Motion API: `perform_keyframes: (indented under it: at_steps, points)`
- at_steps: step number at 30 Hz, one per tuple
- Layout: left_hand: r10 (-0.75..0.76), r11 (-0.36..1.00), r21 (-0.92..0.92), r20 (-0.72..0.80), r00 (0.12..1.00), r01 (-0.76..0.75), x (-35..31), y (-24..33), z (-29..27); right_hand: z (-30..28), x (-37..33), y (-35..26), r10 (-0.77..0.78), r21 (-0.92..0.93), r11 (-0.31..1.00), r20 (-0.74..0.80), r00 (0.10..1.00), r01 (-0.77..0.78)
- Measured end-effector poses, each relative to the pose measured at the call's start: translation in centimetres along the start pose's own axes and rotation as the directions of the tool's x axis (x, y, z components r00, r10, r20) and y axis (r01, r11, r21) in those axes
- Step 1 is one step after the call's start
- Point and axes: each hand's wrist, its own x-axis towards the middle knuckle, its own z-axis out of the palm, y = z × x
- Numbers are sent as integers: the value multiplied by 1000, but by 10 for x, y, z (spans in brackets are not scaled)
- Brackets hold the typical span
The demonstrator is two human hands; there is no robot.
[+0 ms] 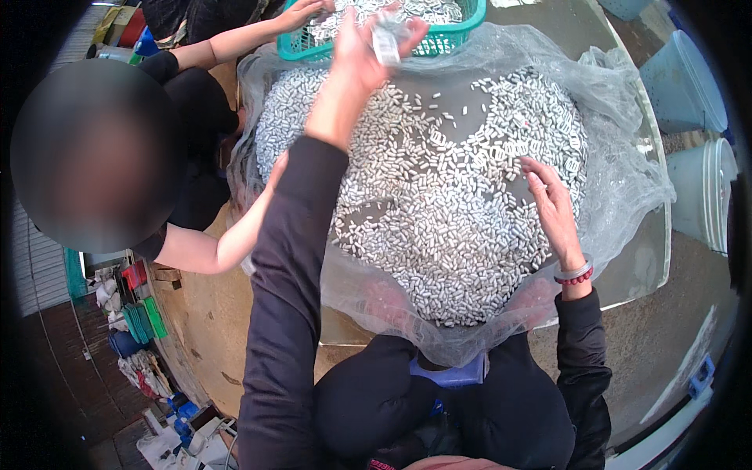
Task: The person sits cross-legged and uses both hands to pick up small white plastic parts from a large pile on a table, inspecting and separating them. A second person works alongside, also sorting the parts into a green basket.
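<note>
My left hand reaches far forward to the near rim of a green plastic basket, fingers partly spread. Pale flat buckle-like pieces lie against the palm and fingers, blurred by motion. The basket holds many flat, slotted white-silver pieces. Over the right side of a wide heap of small silver cylindrical pieces hovers my right hand, its fingers loosely curved and a little apart. A few slotted buckle-like pieces lie among the cylinders close to its fingertips.
Clear plastic sheeting surrounds the heap on a low table. A co-worker sits at left, one hand at the basket and a forearm beside the heap. Pale buckets stand at right; clutter lies at lower left.
</note>
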Motion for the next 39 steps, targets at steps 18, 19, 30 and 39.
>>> perform_keyframes:
  at_steps: [18, 19, 30, 39]
  points:
    - [-251, 622, 723, -179, 951, 300, -206, -94, -36, 81, -25, 69, 72, -907, 358, 262, 963, 220]
    - [-247, 598, 761, -126, 961, 254, -206, -110, -46, 85, -34, 65, -21, -858, 438, 289, 957, 269]
    - [-188, -329, 732, 569, 801, -597, -74, -191, -68, 99, -67, 29, -112, -317, 935, 168, 979, 161]
    - [-361, -390, 709, 470, 806, -588, -89, -221, -82, 67, -64, 62, 594, 815, 200, 341, 729, -544]
